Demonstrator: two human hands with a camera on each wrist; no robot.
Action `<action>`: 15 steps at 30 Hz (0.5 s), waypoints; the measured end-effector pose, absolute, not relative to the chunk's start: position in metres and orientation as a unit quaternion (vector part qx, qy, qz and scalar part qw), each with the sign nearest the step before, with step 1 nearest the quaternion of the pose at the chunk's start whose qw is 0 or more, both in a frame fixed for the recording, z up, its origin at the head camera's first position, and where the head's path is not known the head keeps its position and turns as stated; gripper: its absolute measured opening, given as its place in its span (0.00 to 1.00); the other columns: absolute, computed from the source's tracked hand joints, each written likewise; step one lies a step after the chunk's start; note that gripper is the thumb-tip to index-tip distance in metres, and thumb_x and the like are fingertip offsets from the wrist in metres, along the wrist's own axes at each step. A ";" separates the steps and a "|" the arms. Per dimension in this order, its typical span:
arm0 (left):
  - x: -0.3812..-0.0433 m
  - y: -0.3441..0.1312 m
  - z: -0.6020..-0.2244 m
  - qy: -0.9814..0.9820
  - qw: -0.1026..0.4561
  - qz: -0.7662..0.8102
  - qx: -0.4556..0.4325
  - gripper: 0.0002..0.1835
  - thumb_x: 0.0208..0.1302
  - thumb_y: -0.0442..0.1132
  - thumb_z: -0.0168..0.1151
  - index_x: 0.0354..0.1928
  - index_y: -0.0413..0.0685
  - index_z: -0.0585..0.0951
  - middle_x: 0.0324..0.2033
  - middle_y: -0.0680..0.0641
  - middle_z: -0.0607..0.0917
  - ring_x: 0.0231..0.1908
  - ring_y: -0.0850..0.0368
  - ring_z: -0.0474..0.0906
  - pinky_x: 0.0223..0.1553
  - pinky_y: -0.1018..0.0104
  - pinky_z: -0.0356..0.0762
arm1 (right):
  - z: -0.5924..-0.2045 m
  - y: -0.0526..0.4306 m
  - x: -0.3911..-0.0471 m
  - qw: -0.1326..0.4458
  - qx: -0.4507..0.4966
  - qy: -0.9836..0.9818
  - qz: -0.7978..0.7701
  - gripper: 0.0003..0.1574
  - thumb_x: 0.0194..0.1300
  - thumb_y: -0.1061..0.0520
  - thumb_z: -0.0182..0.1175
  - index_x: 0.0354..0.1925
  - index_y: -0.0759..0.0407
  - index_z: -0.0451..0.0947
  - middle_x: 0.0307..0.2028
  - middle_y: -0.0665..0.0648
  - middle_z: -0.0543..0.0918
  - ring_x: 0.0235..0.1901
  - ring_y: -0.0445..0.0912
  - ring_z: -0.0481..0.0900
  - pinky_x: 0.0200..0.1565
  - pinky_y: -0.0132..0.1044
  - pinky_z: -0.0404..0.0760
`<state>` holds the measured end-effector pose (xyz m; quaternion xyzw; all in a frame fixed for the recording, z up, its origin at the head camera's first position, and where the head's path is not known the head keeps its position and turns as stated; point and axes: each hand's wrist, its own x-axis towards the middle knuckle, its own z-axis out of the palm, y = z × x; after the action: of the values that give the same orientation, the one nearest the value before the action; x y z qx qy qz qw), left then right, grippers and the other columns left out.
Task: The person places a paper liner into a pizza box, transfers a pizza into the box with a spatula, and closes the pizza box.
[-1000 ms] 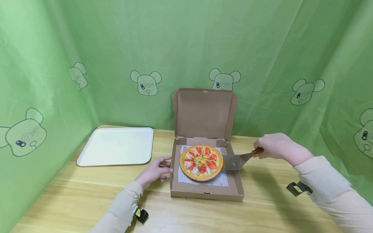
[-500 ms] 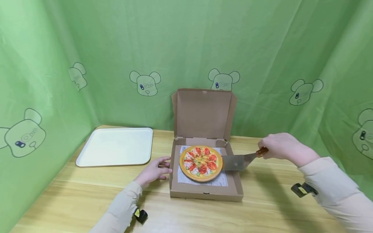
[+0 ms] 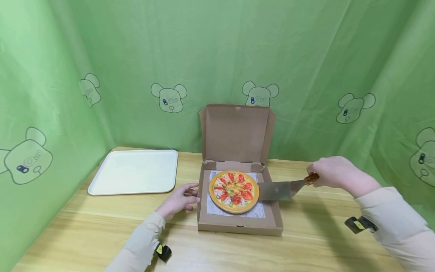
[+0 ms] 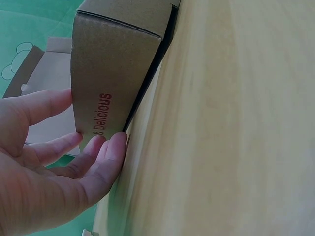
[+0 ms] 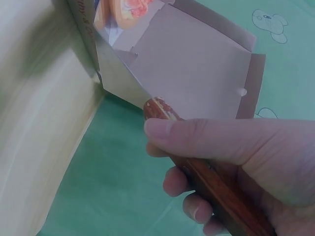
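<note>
A round pizza point(image 3: 233, 192) with red and green toppings lies on printed paper point(image 3: 214, 206) inside a cardboard pizza box point(image 3: 238, 229), whose lid stands upright at the back. My right hand point(image 3: 334, 172) grips the brown wooden handle point(image 5: 211, 179) of a spatula point(image 3: 276, 190). Its wide metal blade reaches over the box's right wall, the tip at the pizza's right edge. My left hand point(image 3: 178, 200) is at the box's left wall, with straight fingertips point(image 4: 115, 142) against the outer side, beside the red lettering.
A white rectangular tray point(image 3: 134, 172) lies at the back left of the wooden table point(image 3: 190, 249). Green curtains point(image 3: 217, 45) with bear-head drawings enclose the back and both sides. The upright lid point(image 3: 236, 132) stands close in front of the back curtain.
My right hand has drawn the spatula to the right, so more of its blade shows beside the pizza. The pizza, box and left hand have stayed in place.
</note>
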<state>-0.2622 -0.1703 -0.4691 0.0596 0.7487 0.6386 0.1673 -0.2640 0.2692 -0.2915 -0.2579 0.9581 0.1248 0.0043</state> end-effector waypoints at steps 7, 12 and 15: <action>-0.264 -0.171 -0.470 0.747 0.172 0.640 0.057 0.36 0.60 0.33 0.65 0.70 0.42 0.64 0.60 0.32 0.73 0.48 0.50 0.80 0.46 0.55 0.87 | -0.292 0.276 -0.264 -0.006 -0.260 0.957 0.126 0.21 0.43 0.54 0.72 0.17 0.41 0.67 0.15 0.40 0.65 0.18 0.38 0.60 0.18 0.32 0.57; -0.264 -0.171 -0.471 0.746 0.176 0.640 0.056 0.36 0.60 0.34 0.65 0.71 0.42 0.64 0.60 0.32 0.72 0.48 0.50 0.80 0.46 0.56 0.87 | -0.294 0.280 -0.263 -0.011 -0.258 0.958 0.126 0.20 0.43 0.54 0.72 0.17 0.40 0.67 0.15 0.39 0.65 0.18 0.37 0.60 0.18 0.32 0.57; -0.264 -0.171 -0.472 0.746 0.175 0.640 0.057 0.36 0.60 0.34 0.65 0.70 0.42 0.64 0.60 0.32 0.72 0.48 0.50 0.80 0.46 0.56 0.87 | -0.294 0.281 -0.263 -0.013 -0.259 0.957 0.128 0.21 0.43 0.54 0.72 0.17 0.40 0.67 0.15 0.39 0.65 0.18 0.37 0.60 0.18 0.32 0.57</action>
<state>-0.2639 -0.1707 -0.4719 0.0569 0.7460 0.6400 0.1751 -0.2626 0.2809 -0.2940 -0.2595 0.9572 0.1277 -0.0127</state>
